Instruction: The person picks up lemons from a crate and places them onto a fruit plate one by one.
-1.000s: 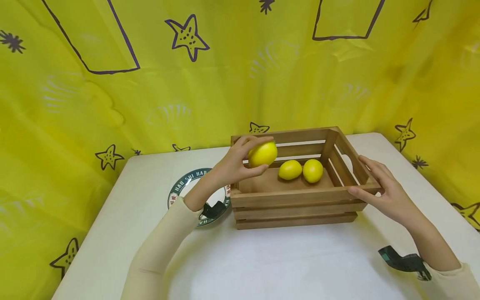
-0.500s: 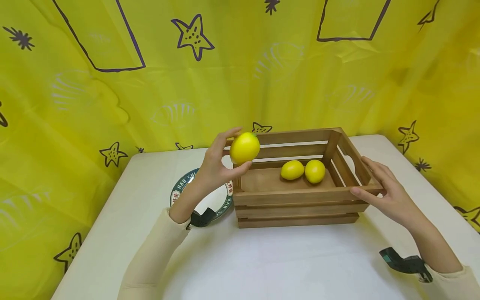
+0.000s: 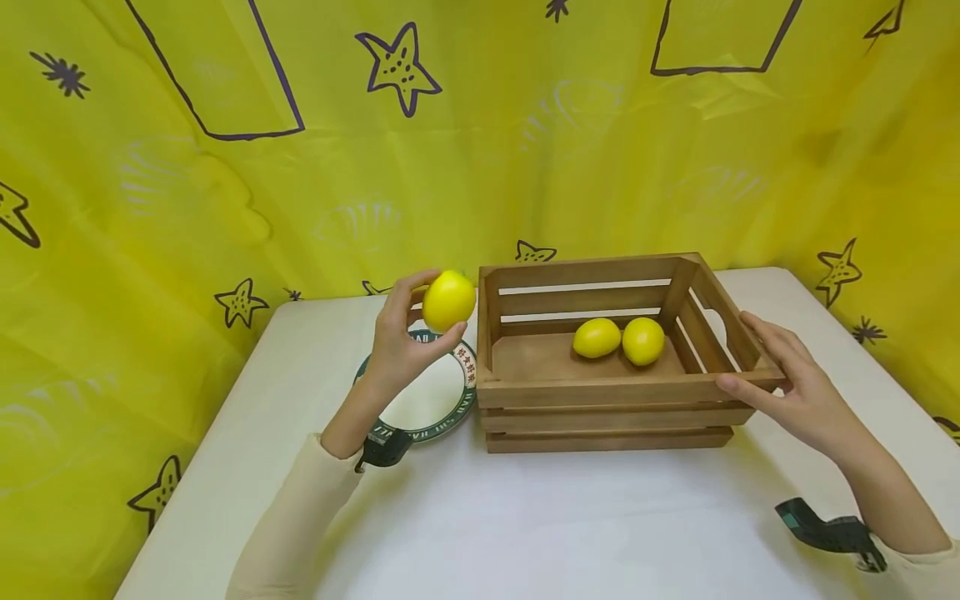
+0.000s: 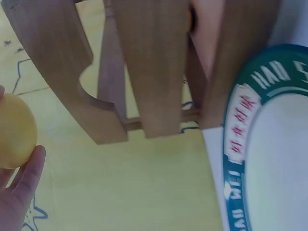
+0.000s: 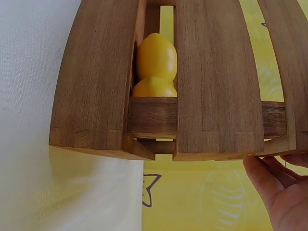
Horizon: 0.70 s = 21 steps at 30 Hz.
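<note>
My left hand (image 3: 399, 343) holds a yellow lemon (image 3: 449, 302) between thumb and fingers, raised above the plate (image 3: 467, 362) and just left of the wooden crate (image 3: 600, 390). At the left edge of the left wrist view the same lemon (image 4: 17, 131) shows against the fingers. My right hand (image 3: 798, 396) grips the crate's front right corner, thumb on the front slat and fingers on the end rail. Inside the crate, towards its right half, lie two more lemons, one (image 3: 597, 338) beside the other (image 3: 643, 342). Through the slats in the right wrist view a lemon (image 5: 156, 57) is visible.
The slatted crate stands on a white-covered table (image 3: 585, 517), with a cut-out handle in its right end. Close against its left end lies the white plate with a green lettered rim. A yellow patterned curtain (image 3: 480, 167) hangs behind the table.
My left hand has carried the lemon leftward, from over the crate's left end to above the plate. The right hand keeps its grip on the crate. The head view has shifted slightly.
</note>
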Tool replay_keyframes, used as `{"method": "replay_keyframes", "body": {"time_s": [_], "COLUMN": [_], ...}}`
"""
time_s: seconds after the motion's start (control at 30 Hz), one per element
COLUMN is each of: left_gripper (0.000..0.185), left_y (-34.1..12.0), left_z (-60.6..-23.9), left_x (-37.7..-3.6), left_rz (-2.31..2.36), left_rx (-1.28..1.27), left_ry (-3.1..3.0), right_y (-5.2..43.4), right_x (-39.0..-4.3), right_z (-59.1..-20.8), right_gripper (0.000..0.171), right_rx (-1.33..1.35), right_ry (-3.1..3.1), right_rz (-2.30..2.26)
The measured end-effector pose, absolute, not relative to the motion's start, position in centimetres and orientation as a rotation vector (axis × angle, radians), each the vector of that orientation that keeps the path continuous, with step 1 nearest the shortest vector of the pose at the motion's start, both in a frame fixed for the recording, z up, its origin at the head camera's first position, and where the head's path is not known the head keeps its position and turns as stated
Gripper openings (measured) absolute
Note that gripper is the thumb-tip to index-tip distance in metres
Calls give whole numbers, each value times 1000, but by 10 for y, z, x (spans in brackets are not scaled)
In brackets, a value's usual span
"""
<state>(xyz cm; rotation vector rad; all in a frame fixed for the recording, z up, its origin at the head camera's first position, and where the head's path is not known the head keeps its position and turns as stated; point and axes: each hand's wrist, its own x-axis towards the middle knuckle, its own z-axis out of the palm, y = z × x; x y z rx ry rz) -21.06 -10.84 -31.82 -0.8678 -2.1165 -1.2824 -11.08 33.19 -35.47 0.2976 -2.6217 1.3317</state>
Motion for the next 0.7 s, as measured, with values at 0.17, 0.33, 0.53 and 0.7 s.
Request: {"method": "replay_keyframes", "body": {"time_s": [0.17, 0.33, 0.53, 0.7], "left_gripper": [67, 67, 66, 64], "left_y": [-116, -122, -125, -127], "left_z": [-331, -345, -362, -378], "left_x": [-210, -207, -207, -204], "left_rz": [-1316, -1369, -1371, -1400], "left_rx": [-788, -776, -728, -680], "left_ry": [-2162, -2216, -2292, -2368], "right_y": [334, 334, 333, 332], "right_x": [-111, -110, -110, -110], "right_z": [-355, -356, -356, -357], "right_gripper": [84, 84, 84, 84], "right_rx": [304, 313, 314, 319], "right_ry": [-2626, -2616, -2598, -2591], "right_rz": [1309, 1304, 1295, 1298]}}
